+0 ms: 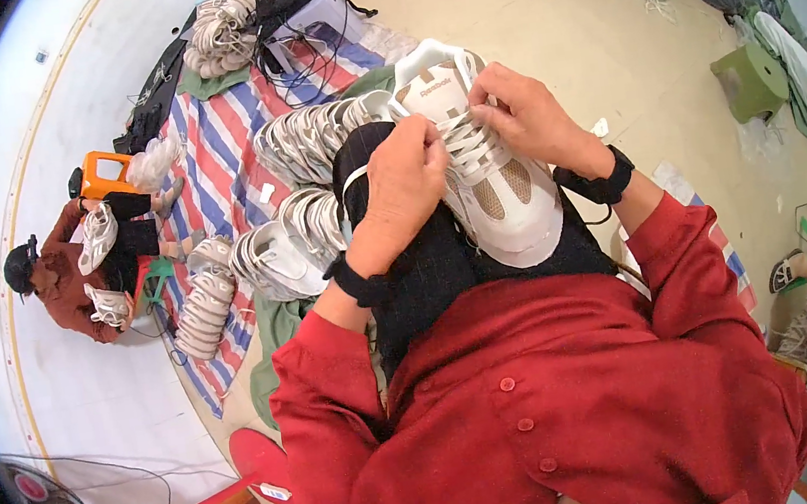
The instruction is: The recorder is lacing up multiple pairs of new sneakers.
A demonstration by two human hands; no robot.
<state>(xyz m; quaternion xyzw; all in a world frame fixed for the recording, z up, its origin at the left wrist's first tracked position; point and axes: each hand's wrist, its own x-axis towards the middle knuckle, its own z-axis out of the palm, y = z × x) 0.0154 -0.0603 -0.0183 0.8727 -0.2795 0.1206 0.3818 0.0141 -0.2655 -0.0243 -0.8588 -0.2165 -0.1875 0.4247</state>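
Note:
A white sneaker with tan mesh panels rests on my lap, its toe toward me and its tongue standing up at the far end. White shoelace crosses its lower eyelets. My left hand is closed in a pinch at the left side of the lacing, and a white strand of lace shows beside it. Across the shoe, my right hand pinches the lace near the upper right eyelets. The fingertips partly hide the strands they hold. Both wrists wear black bands.
Rows of similar shoes stand left of my knees on a striped sheet. A person sits at far left with shoes. A black bag lies beyond. A green stool stands at right, near another person's foot.

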